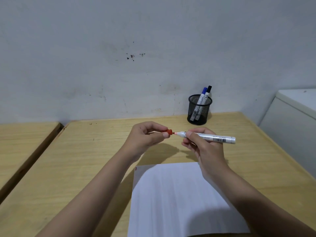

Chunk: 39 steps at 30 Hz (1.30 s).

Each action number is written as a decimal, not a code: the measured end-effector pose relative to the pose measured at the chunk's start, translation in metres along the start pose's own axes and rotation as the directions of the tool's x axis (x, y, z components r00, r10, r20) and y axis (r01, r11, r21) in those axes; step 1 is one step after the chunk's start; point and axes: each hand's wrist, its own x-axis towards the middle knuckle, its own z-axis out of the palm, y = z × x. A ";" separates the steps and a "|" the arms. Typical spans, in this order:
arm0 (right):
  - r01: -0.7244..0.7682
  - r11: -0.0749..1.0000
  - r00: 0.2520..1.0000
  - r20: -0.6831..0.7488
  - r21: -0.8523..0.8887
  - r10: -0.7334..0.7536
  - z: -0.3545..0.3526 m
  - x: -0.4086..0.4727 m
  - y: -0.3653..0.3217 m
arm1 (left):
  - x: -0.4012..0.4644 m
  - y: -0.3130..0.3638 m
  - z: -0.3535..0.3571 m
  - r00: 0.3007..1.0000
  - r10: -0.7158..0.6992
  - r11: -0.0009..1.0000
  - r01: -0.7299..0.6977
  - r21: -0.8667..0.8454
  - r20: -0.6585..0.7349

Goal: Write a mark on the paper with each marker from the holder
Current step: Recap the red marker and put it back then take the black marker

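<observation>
My right hand (203, 147) grips a white-barrelled red marker (215, 138), held level above the table with its bare tip pointing left. My left hand (147, 135) pinches the marker's red cap (169, 131), just off the tip with a small gap between them. A white sheet of paper (177, 199) lies on the table below my hands, with a small red mark (136, 168) at its top left corner. The black mesh holder (199, 110) stands at the back by the wall and holds a blue-capped marker (202, 95) and a black-capped marker (208, 93).
The wooden table (85, 159) meets a pale wall at the back. A second wooden table (22, 142) sits to the left across a narrow gap. A white cabinet (294, 120) stands at the right edge.
</observation>
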 end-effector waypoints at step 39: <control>0.687 0.303 0.548 0.197 -0.661 -0.813 -0.043 0.156 -0.094 | 0.126 0.005 0.082 0.861 0.509 0.615 -0.357 0.703 -0.009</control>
